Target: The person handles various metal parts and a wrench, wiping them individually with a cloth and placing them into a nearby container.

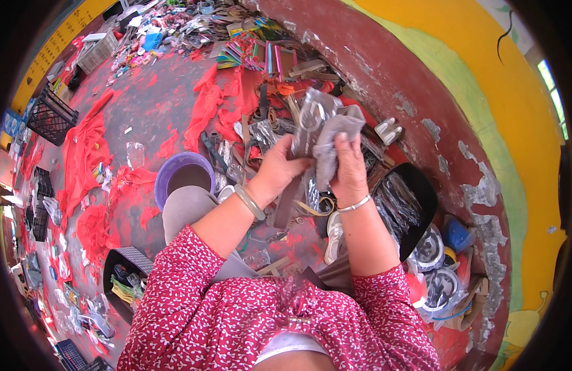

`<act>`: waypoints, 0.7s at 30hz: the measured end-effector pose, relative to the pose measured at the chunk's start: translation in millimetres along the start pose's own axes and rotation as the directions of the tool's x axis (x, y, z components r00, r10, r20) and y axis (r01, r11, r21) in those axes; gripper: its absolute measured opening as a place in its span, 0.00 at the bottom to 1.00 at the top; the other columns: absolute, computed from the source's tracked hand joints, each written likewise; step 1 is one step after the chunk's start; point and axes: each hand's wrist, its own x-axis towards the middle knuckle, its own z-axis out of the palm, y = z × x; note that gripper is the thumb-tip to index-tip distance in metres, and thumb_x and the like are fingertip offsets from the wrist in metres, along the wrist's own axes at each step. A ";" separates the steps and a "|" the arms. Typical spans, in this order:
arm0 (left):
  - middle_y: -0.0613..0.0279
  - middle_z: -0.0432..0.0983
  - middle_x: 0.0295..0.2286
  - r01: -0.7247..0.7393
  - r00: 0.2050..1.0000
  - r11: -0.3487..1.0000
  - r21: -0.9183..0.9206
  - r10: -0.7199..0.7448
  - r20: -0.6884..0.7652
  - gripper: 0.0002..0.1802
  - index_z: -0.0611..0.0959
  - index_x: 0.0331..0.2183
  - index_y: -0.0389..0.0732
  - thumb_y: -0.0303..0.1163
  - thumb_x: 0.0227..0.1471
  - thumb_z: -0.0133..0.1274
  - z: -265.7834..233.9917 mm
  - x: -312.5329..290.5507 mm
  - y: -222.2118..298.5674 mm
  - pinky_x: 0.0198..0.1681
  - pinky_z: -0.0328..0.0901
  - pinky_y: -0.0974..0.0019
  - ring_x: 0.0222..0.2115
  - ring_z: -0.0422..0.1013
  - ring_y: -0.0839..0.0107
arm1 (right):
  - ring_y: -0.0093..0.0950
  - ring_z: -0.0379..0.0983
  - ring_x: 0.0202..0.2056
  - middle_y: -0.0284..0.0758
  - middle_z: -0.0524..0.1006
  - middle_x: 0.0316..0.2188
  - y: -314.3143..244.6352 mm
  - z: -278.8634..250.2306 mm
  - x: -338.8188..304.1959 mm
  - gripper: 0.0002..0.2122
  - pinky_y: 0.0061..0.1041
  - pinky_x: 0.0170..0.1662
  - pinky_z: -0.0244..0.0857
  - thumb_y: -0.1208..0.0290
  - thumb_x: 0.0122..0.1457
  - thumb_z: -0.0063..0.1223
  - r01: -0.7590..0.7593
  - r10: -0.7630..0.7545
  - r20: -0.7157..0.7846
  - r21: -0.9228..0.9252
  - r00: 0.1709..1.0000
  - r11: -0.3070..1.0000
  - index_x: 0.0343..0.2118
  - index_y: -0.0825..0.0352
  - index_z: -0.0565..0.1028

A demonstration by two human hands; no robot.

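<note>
Both hands are raised in front of me over a heap of straps and plastic. My left hand is closed round a brown belt, whose lower end hangs below the fingers. Clear plastic shows around the belt's upper part, where a rounded shape like a buckle is blurred. A grey cloth is bunched in my right hand, thumb on top, and lies against the belt. The cloth hides part of the belt.
A purple bucket stands left of my hands. To the right, a black tub holds plastic-wrapped dark items. Wheels in plastic lie beside the peeling wall. Torn red sheeting, a black crate and colourful strips lie farther off.
</note>
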 end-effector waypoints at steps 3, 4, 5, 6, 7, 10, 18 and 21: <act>0.65 0.69 0.40 -0.012 0.996 0.992 0.125 0.000 0.094 0.29 0.66 0.49 0.37 0.17 0.41 0.50 9.3 -6.3 -7.0 0.46 0.61 0.70 0.40 0.67 0.76 | 0.23 0.68 0.40 0.31 0.70 0.41 2.9 15.5 -2.3 0.26 0.24 0.45 0.64 0.80 0.51 0.53 0.059 -0.059 -0.025 0.024 0.998 0.998 0.53 0.61 0.59; 0.65 0.69 0.40 -0.030 0.991 0.995 0.100 0.016 0.134 0.30 0.65 0.50 0.37 0.16 0.41 0.50 12.1 -6.3 -10.2 0.47 0.61 0.70 0.41 0.66 0.76 | 0.22 0.68 0.39 0.31 0.71 0.40 3.2 11.0 -0.9 0.24 0.24 0.44 0.64 0.80 0.51 0.53 0.053 -0.053 -0.035 0.006 0.998 0.999 0.52 0.62 0.61; 0.65 0.69 0.41 -0.048 0.984 0.996 0.074 0.034 0.173 0.32 0.64 0.51 0.37 0.16 0.41 0.50 13.5 -6.3 -11.7 0.48 0.60 0.70 0.42 0.66 0.76 | 0.22 0.69 0.38 0.31 0.72 0.39 3.3 8.2 -0.3 0.22 0.23 0.44 0.65 0.80 0.51 0.53 0.047 -0.047 -0.044 -0.011 0.998 0.999 0.50 0.64 0.63; 0.65 0.70 0.41 -0.022 0.972 0.992 0.121 -0.007 0.237 0.30 0.65 0.51 0.37 0.18 0.42 0.51 11.4 -5.6 -10.6 0.49 0.58 0.69 0.43 0.65 0.75 | 0.21 0.70 0.34 0.30 0.74 0.34 3.2 6.7 -0.7 0.13 0.22 0.40 0.65 0.79 0.52 0.53 0.064 -0.065 -0.071 -0.017 0.995 0.998 0.42 0.66 0.69; 0.65 0.70 0.40 -0.008 0.962 0.990 0.143 -0.031 0.272 0.29 0.66 0.50 0.37 0.19 0.43 0.50 10.2 -5.9 -10.8 0.49 0.58 0.69 0.43 0.65 0.76 | 0.20 0.70 0.34 0.30 0.74 0.33 4.0 5.7 -0.4 0.11 0.21 0.40 0.66 0.79 0.53 0.52 0.093 -0.095 -0.109 -0.022 0.989 0.995 0.40 0.66 0.70; 0.65 0.70 0.40 0.046 0.935 0.992 0.114 -0.082 0.344 0.22 0.70 0.47 0.35 0.22 0.47 0.48 13.5 -9.1 -11.3 0.48 0.58 0.69 0.43 0.65 0.76 | 0.19 0.70 0.32 0.28 0.75 0.31 8.1 0.0 2.2 0.06 0.19 0.37 0.65 0.76 0.55 0.51 0.169 -0.178 -0.210 -0.060 0.961 0.984 0.36 0.66 0.73; 0.67 0.71 0.29 0.089 0.954 0.994 0.056 -0.101 0.281 0.15 0.70 0.42 0.37 0.33 0.54 0.47 20.6 -15.6 -11.5 0.30 0.65 0.74 0.25 0.68 0.80 | 0.18 0.69 0.29 0.28 0.74 0.29 5.4 -14.5 13.9 0.07 0.17 0.34 0.64 0.70 0.58 0.48 0.267 -0.388 -0.278 -0.388 0.879 0.882 0.36 0.66 0.73; 0.67 0.70 0.26 0.157 0.943 0.987 -0.013 -0.146 0.300 0.15 0.70 0.42 0.38 0.34 0.54 0.48 20.0 -17.0 -8.0 0.26 0.65 0.75 0.22 0.68 0.79 | 0.16 0.68 0.28 0.27 0.74 0.27 -4.1 -6.6 11.0 0.08 0.16 0.31 0.63 0.68 0.59 0.47 0.237 -0.294 -0.286 -0.220 0.912 0.946 0.35 0.67 0.73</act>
